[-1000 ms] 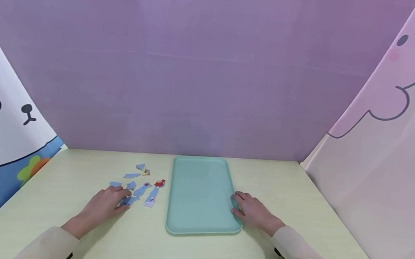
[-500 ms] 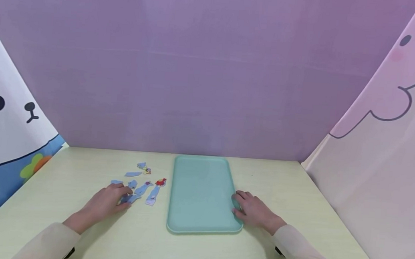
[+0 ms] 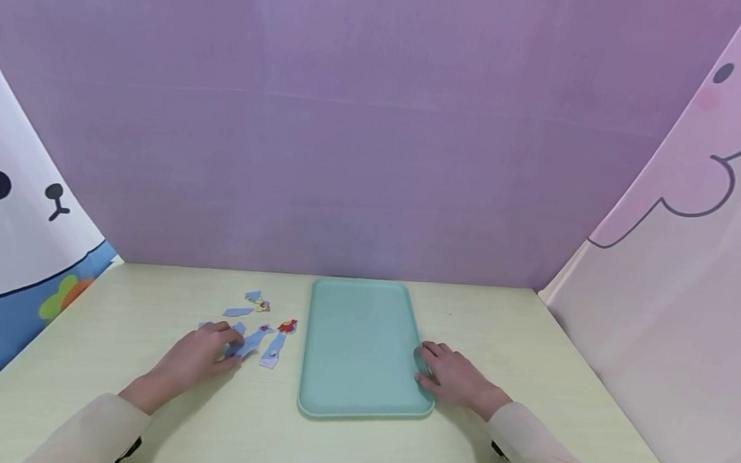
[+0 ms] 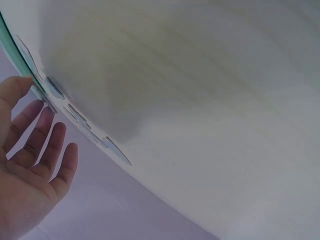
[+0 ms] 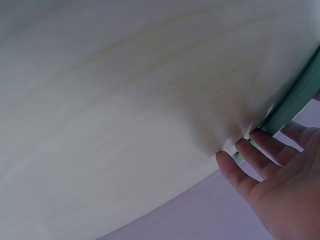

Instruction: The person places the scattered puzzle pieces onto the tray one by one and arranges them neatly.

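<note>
My left hand [image 3: 197, 357] is at the cluster of blue printed paper-like puzzle pieces on the left of the table. Its thumb and fingertips pinch a light-blue puzzle piece [image 3: 248, 348], partly covered by the fingers; in the left wrist view this piece shows as a thin sliver [image 4: 49, 103] between them. More pieces lie just beyond, among them one with a red bird [image 3: 287, 326] and a long pale one [image 3: 272, 351]. At the right edge of the mint-green tray [image 3: 362, 346], my right hand [image 3: 457, 378] rests with loosely extended fingers, fingertips and thumb over the rim.
A yellow piece [image 3: 264, 306] and a narrow blue piece [image 3: 238, 312] lie farther back. A purple cloth [image 3: 377, 131] rises behind the pale table [image 3: 355, 453]. Printed cloths flank it, a white bear [image 3: 15, 235] on the left and a pink figure [image 3: 684, 174] on the right.
My left hand has moved slightly to the right and farther over the pieces, shifting the nearest blue piece up and right with it. The right hand and the tray stay where they were.
</note>
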`<act>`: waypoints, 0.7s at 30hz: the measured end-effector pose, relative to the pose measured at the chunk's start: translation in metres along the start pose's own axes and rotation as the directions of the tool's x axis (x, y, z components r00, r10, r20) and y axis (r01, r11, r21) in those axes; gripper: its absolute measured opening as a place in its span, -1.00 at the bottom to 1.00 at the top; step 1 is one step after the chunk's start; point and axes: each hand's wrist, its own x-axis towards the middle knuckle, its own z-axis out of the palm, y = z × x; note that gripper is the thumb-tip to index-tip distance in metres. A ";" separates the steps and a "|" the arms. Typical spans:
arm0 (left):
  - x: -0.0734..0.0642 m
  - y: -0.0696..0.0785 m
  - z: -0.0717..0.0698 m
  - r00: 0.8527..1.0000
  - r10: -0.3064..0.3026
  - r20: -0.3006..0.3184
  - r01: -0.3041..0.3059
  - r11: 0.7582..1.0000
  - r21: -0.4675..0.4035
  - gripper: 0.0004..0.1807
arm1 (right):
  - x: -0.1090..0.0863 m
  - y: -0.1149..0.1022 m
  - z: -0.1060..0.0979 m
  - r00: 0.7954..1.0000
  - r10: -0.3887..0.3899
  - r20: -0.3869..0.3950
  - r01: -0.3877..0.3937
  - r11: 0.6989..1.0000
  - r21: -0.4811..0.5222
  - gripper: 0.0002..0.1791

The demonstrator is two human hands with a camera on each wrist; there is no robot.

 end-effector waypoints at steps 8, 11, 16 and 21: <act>0.010 0.006 0.002 0.999 0.023 -0.046 -0.023 1.000 -0.002 -0.72 | 0.001 0.002 0.003 1.000 0.010 0.008 -0.010 1.000 -0.002 -0.50; 0.012 0.008 0.005 0.999 0.021 -0.048 -0.022 1.000 -0.012 -0.70 | 0.001 0.002 0.003 1.000 0.012 0.012 -0.012 1.000 0.001 -0.49; 0.018 0.012 0.010 0.998 0.029 -0.051 -0.031 0.999 -0.021 -0.67 | 0.000 0.003 0.004 1.000 0.000 0.007 0.000 1.000 -0.023 -0.49; 0.027 0.017 0.010 0.997 0.045 -0.063 -0.047 0.999 -0.022 -0.68 | 0.000 0.003 0.002 1.000 -0.021 0.000 0.021 0.999 -0.025 -0.50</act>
